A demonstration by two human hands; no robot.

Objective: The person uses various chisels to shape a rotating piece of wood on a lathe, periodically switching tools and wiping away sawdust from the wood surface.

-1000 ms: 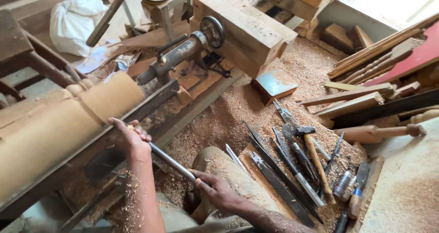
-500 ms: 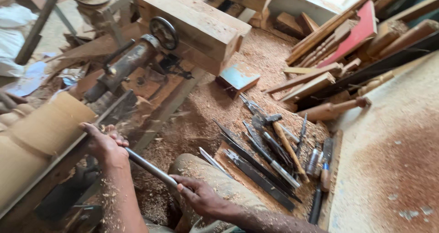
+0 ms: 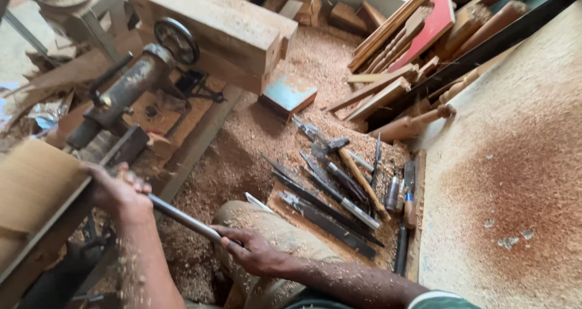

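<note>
Shift: since a second ago my view swung right; both hands stayed on the tool.
Left hand [image 3: 121,191]: clenched on the long steel turning chisel [image 3: 182,218], at the pale wooden cylinder [image 3: 33,184].
Right hand [image 3: 251,248]: grasping its rear end.
Axis: chisel slants up-left toward the wood; left hand nearer.

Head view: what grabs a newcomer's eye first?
Both hands on one long metal turning tool: the left hand presses its front end toward the pale wooden cylinder on the lathe at left, the right hand holds its rear. Just right, a row of chisels lies on the sawdust-covered floor.
</note>
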